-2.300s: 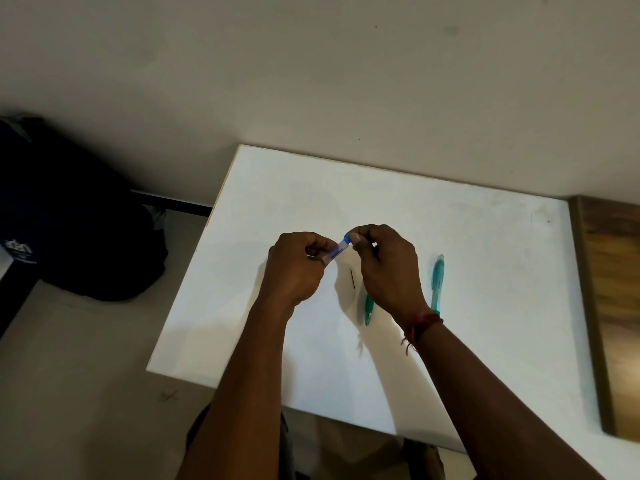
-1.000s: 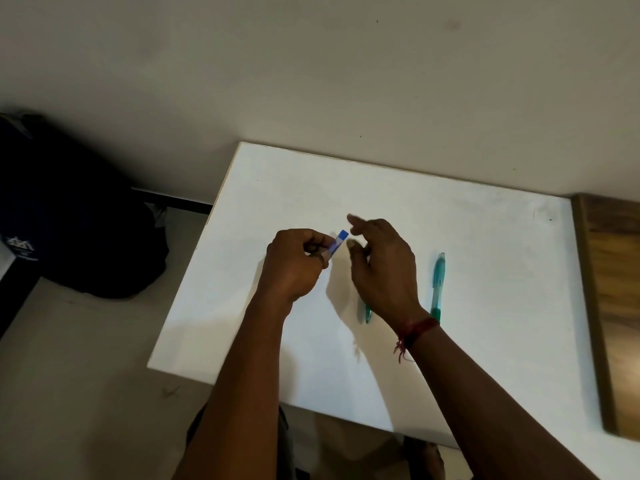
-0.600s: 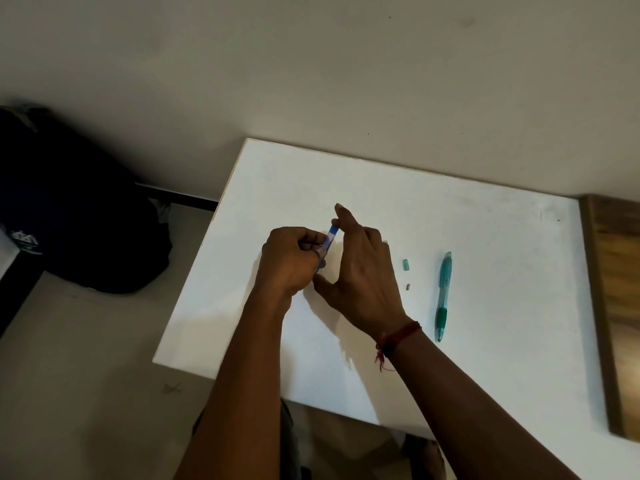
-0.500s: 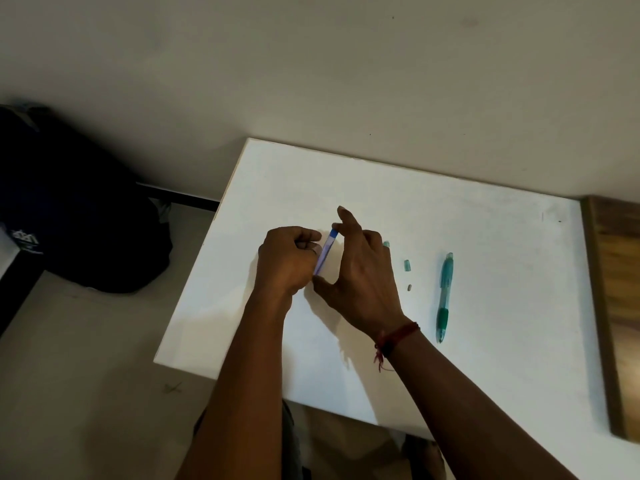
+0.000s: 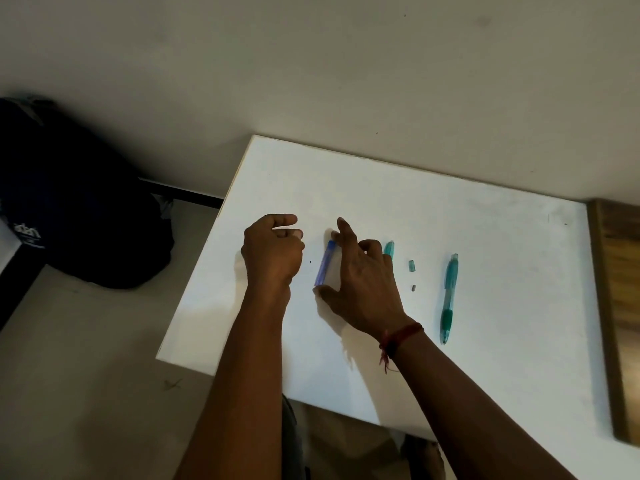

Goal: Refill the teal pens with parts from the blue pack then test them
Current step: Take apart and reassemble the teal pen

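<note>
Hands hover low over the white bench (image 5: pixel 485 237), and the blue pack (image 5: pixel 325 263) sits between them, closer to the right one. The pack's long axis runs away from the person, leaning slightly right at its far end. The right hand (image 5: pixel 360 282) spans it end to end: the forefinger touches near the far end and the thumb sits at the near end, a wide pinch along the length, with the other fingers curled. The left hand (image 5: pixel 272 252) is just to the left, apart from the pack, loosely curled with thumb and fingertips drawn near each other; whether it holds some small part I cannot tell. One teal pen (image 5: pixel 448 299) lies whole, well to the right, roughly parallel to the pack. Another teal pen body (image 5: pixel 389 249) shows only its far end past the right hand's knuckles. Two small loose pieces (image 5: pixel 411 266) lie between the pens.
</note>
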